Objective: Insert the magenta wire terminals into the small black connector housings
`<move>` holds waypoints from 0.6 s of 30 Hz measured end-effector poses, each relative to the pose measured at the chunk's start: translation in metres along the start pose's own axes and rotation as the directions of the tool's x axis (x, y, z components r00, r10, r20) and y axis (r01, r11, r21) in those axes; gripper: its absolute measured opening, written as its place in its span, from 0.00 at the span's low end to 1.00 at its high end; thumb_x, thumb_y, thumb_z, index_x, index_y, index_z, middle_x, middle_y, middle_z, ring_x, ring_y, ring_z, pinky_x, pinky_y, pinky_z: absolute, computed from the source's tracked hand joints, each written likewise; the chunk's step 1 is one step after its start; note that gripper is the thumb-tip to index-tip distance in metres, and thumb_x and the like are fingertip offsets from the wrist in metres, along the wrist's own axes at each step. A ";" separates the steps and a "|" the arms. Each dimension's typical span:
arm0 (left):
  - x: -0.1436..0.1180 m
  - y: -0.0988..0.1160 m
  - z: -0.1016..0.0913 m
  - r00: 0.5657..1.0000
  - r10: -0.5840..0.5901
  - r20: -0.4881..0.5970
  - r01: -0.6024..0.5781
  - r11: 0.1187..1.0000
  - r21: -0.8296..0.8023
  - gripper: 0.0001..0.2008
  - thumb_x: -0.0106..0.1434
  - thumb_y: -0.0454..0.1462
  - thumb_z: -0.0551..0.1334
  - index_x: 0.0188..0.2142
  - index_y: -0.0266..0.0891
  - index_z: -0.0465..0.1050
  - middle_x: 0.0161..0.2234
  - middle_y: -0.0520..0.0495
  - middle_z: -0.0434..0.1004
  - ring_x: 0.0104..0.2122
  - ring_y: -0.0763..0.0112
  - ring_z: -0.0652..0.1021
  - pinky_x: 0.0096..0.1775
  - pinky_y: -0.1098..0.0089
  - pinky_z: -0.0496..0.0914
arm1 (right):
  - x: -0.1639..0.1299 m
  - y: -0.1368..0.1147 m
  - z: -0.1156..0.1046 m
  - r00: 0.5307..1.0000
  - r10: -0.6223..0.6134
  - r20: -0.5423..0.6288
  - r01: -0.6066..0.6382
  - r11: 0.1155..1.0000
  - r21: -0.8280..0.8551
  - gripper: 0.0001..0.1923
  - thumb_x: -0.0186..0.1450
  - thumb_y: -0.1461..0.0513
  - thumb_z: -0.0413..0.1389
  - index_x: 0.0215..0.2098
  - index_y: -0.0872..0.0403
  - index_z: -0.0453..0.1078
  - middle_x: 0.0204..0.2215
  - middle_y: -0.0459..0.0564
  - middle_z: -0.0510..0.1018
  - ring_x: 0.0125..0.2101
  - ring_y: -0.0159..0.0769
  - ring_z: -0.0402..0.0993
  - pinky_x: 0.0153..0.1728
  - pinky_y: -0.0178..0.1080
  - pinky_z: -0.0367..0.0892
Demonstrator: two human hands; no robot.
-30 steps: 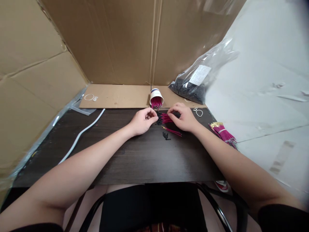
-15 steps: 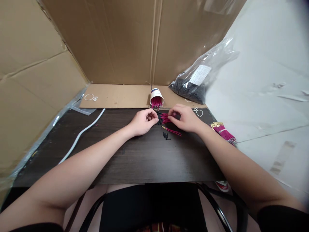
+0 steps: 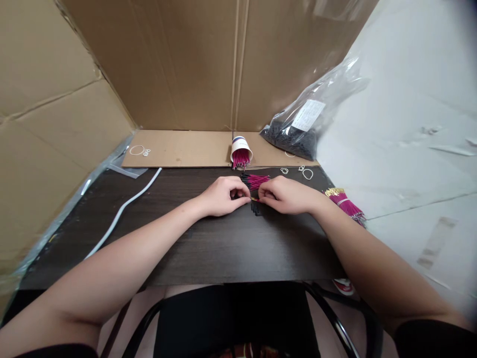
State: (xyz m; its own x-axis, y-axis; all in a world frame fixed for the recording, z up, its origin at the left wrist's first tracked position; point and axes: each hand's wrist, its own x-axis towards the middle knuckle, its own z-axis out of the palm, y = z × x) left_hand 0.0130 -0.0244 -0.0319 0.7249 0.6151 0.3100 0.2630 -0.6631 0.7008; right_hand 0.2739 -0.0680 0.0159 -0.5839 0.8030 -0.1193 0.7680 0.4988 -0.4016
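My left hand (image 3: 226, 196) is closed in a pinch at the gold ends of a few magenta wires (image 3: 254, 199); whatever sits between its fingertips is too small to make out. Opposite it, my right hand (image 3: 285, 194) pinches those wires, covering most of their length. Just beyond the fingers lies a pile of magenta wires with black-sleeved ends (image 3: 258, 181). Several small black sleeves (image 3: 255, 208) rest on the dark tabletop (image 3: 231, 248) below the fingertips.
A paper cup (image 3: 240, 144) full of magenta wires lies tipped on a cardboard strip (image 3: 186, 149). Behind my right hand is a clear bag of black pieces (image 3: 292, 136). A banded wire bundle (image 3: 346, 205) is at the right edge; rubber bands (image 3: 307, 174) and a white cable (image 3: 128, 204) lie about.
Both hands have come away from the black-sleeved pile and moved nearer to me. The few gold-ended wires that lay loose on the table are now between my fingers.
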 end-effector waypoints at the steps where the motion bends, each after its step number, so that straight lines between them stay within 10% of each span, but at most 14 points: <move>1: -0.001 0.000 -0.001 0.999 0.025 0.036 -0.025 1.000 -0.004 0.06 0.69 0.39 0.71 0.42 0.40 0.86 0.38 0.47 0.79 0.35 0.71 0.76 0.39 0.67 0.70 | 0.000 -0.001 -0.001 1.000 0.012 0.011 -0.012 1.000 -0.011 0.06 0.74 0.70 0.60 0.39 0.58 0.78 0.32 0.46 0.77 0.30 0.31 0.67 0.34 0.35 0.56; 18: -0.004 0.006 -0.003 0.983 0.106 0.152 -0.117 0.991 0.063 0.05 0.72 0.39 0.71 0.43 0.42 0.88 0.43 0.48 0.82 0.42 0.69 0.80 0.50 0.63 0.71 | -0.003 0.000 0.005 0.996 0.047 0.078 -0.039 0.993 -0.111 0.08 0.80 0.66 0.56 0.42 0.56 0.75 0.39 0.50 0.79 0.35 0.37 0.70 0.36 0.38 0.56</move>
State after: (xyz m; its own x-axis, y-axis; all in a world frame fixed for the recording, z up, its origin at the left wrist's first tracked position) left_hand 0.0097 -0.0292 -0.0267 0.8370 0.4693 0.2815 0.2163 -0.7562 0.6175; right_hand 0.2740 -0.0725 0.0115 -0.5655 0.7980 -0.2086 0.8145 0.5004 -0.2937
